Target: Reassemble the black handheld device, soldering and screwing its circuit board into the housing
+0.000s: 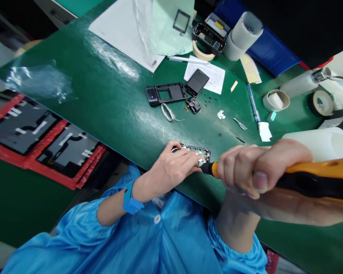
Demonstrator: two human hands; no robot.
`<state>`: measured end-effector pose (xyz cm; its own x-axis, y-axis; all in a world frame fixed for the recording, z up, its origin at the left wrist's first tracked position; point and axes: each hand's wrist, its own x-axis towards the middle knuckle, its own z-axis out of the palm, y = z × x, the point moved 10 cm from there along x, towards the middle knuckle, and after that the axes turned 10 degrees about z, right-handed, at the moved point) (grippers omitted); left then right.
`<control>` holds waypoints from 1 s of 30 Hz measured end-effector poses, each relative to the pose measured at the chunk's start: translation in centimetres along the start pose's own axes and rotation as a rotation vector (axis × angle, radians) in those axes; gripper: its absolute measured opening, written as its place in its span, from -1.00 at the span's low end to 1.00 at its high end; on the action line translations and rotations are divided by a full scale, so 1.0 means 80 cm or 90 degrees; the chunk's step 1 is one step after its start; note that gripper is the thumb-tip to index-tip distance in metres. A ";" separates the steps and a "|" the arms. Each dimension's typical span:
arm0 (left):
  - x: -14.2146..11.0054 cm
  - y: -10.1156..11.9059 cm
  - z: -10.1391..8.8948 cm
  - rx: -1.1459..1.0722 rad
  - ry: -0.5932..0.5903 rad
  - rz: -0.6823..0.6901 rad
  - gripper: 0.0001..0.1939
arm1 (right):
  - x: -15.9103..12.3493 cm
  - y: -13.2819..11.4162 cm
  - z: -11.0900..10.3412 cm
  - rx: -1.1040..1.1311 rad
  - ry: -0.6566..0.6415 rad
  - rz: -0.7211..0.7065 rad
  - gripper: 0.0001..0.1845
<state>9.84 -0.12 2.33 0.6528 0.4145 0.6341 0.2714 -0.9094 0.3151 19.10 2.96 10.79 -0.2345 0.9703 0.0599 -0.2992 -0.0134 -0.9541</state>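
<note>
- Here's the left grip (pixel 174 167), fingers closed down over a small black-framed green circuit board (pixel 203 153), holding it at the near edge of the green worktop (pixel 117 110)
- And the right grip (pixel 246 171) is wrapped firmly round an orange-and-black handheld driver (pixel 308 179), black nose pointing to the board by the left fingertips; whether it touches, I can't tell
- Just beyond the left grip, a coil of thin white wire (pixel 166 113), then a black plastic windowed housing (pixel 177 91)

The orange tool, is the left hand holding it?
No, the right hand is wrapped around the orange tool, while the left hand is at the circuit board.
</note>
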 end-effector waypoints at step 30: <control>-0.005 -0.005 0.000 -0.058 0.010 -0.035 -0.83 | -0.015 0.009 -0.007 -0.039 0.062 -0.038 -0.40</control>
<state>9.47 0.11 1.94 0.6276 0.4646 0.6247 0.2408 -0.8789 0.4117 19.64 1.94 9.86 -0.1261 0.9878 0.0909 -0.2525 0.0567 -0.9659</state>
